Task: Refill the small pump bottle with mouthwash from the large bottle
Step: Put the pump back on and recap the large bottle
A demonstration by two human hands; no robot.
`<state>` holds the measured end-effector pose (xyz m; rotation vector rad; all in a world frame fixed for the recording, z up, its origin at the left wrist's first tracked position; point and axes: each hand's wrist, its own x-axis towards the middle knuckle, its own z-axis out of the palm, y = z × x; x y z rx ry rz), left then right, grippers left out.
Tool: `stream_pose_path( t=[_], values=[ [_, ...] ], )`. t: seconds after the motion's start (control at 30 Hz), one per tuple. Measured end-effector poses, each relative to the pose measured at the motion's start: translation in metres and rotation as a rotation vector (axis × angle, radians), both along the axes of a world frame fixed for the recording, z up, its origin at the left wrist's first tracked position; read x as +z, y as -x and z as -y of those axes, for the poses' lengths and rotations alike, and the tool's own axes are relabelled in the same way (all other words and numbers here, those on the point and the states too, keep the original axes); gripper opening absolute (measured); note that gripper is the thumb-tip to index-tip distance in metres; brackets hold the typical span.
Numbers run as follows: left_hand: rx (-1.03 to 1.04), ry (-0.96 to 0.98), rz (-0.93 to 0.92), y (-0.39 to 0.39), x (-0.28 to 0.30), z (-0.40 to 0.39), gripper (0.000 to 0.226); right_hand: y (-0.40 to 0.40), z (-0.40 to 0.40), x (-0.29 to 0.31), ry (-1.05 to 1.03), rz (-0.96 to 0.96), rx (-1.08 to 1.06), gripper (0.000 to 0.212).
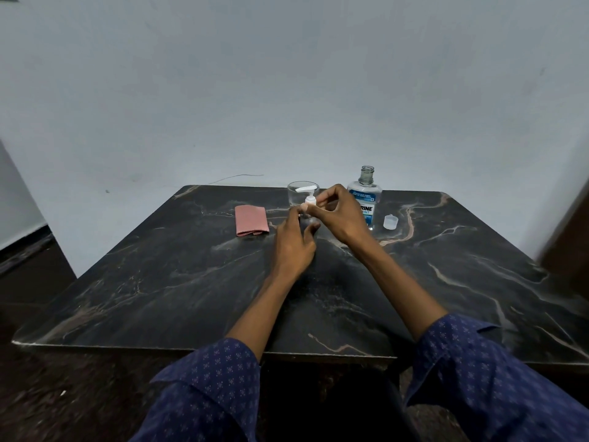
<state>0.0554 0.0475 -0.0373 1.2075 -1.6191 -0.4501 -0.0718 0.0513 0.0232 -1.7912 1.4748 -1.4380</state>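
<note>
The small clear pump bottle (306, 218) stands on the dark marble table (191, 282) near its far middle. My left hand (294, 240) wraps its body from the left. My right hand (341, 215) pinches the white pump head (309, 194) at its collar from the right. The large mouthwash bottle (365, 199) stands just right of my right hand, uncapped, with a blue label. Its clear cap (390, 222) sits on the table to its right.
A clear glass (296, 194) stands right behind the pump bottle. A folded pink cloth (251, 220) lies to the left. A pale wall rises behind the table, and a thin wire (236, 177) runs along it.
</note>
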Motion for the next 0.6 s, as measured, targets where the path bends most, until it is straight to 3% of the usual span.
stream_pose_path(
  t=[0.07,0.3,0.43,0.6],
  values=[
    [-0.001,0.003,-0.011,0.0002,-0.0001,0.0002,0.034,0.0001,-0.0014,-0.0004,-0.013,0.014,0.045,0.046],
    [-0.016,0.014,0.003,0.0005,-0.001,0.001,0.039,-0.0062,0.0009,0.0016,0.022,-0.054,0.044,0.024],
    [-0.024,0.021,-0.01,0.0007,-0.0014,0.0019,0.037,-0.0068,0.0033,0.0033,0.049,-0.102,0.017,0.022],
    [-0.038,0.009,-0.03,0.0015,-0.0005,0.0031,0.038,0.0022,0.0029,0.0052,0.041,-0.142,0.148,0.023]
  ],
)
